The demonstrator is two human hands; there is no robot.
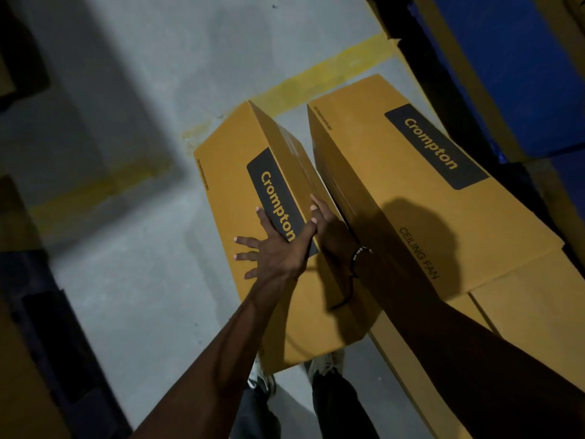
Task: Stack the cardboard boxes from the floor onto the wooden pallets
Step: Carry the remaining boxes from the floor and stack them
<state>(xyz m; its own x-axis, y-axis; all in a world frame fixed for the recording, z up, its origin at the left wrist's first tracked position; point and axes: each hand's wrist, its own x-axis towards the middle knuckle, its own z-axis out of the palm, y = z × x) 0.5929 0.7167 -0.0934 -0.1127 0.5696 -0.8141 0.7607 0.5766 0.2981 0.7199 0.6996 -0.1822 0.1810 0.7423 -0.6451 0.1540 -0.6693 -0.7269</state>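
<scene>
Head view, looking down at my feet. A long cardboard box (240, 172) printed "Crompton" sits tilted up on one edge, just ahead of my shoes, its long axis running away from me and slightly left. It leans close beside a second, larger Crompton box (443, 217) marked "CEILING FAN", which lies to the right across other flattened or stacked cardboard (522, 312).

Left hand (275, 248): flat on the upper broad face of the tilted box, fingers spread and straight, pressing, not curled round anything. It sits at the near end of the label.

Right hand (326, 223): reaches into the narrow gap between the two boxes, fingers laid against the tilted box's right-hand side face near the upper edge. Whether they hook round the edge I cannot tell; that side is in shadow. A dark bracelet shows at the wrist.

Both hands are at the near half of the box; the far end rests toward the yellow floor line (316, 77). The concrete floor (142, 280) is bare to the left.

My judgement: the box is being clamped between both palms for a lift. No pallet can be made out for certain; dark and blue shapes (519, 74) upper right are unclear.
</scene>
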